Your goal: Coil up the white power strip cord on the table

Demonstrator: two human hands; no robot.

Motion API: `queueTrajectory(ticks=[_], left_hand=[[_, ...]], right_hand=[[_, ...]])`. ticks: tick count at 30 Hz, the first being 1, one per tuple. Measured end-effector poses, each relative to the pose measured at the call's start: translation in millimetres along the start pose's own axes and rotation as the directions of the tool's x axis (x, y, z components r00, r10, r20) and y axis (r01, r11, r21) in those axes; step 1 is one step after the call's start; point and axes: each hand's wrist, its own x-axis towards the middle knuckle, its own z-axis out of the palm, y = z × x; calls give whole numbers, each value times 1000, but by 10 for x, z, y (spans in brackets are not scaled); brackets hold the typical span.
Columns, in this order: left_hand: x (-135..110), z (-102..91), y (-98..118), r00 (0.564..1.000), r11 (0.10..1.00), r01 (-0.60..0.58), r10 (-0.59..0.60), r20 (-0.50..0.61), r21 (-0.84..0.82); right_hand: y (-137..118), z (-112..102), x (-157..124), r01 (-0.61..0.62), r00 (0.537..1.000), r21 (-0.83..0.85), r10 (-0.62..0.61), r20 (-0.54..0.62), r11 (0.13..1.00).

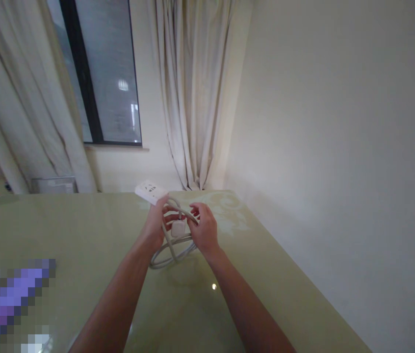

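A white power strip (151, 191) is held up at its near end by my left hand (155, 226), whose thumb lies against it. From the strip runs a grey-white cord (168, 249), looped into several loose coils below and between my hands. My right hand (203, 229) pinches a stretch of this cord between thumb and fingers. Between the two hands hangs the white plug (178, 228), close to the fingers of my left hand. Whether the left fingers also touch the cord is partly hidden.
Beneath my hands lies a glossy greenish table (93, 235), its right edge running along a plain wall (332, 147). Long curtains (196, 98) and a dark-framed window (108, 73) stand behind it. A blurred purple object (16, 299) lies at the left.
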Motion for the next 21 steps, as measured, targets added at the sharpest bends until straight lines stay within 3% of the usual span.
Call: queueTrajectory(ticks=[3,8,12,16,21], left_hand=[[15,-29,41,998,991,52,-55,-26,-124],[-21,-30,77,995,984,95,-93,20,-154],[-55,-6,90,987,974,155,-148,57,-168],[-59,11,96,980,969,196,-199,-4,-153],[-21,0,92,977,953,193,-208,-42,-233]], right_hand=[[5,42,-39,62,997,-52,-60,45,997],[2,36,-67,187,980,-50,-190,-66,981],[37,-89,-61,381,924,-114,-380,35,917],[58,-183,-43,462,885,-136,-446,131,876],[47,-204,-33,528,849,-132,-517,109,839]])
